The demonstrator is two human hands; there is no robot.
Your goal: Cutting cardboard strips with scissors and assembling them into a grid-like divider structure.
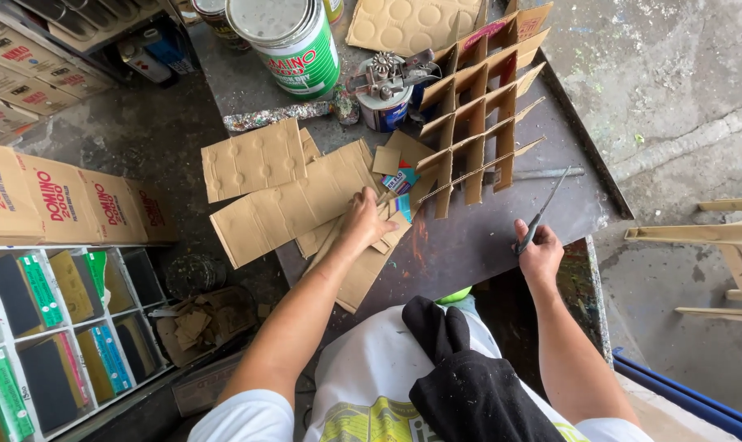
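My left hand (363, 221) rests palm down on a loose stack of brown cardboard pieces (293, 200) spread over the left part of a dark metal table (469, 241); its fingers touch the top strips near a small blue and red packet (399, 181). My right hand (539, 254) grips a pair of scissors (543, 213) near the table's front right edge, with the blades pointing up and away. A cardboard divider grid (477, 110) with several cells stands beyond the scissors, between both hands.
A large green and white paint can (293, 41) and a small can with a metal tool on top (385, 94) stand at the table's back. Printed cartons (60, 200) and a shelf of sandpaper packs (51, 327) lie left. A plastic chair (719, 245) stands right.
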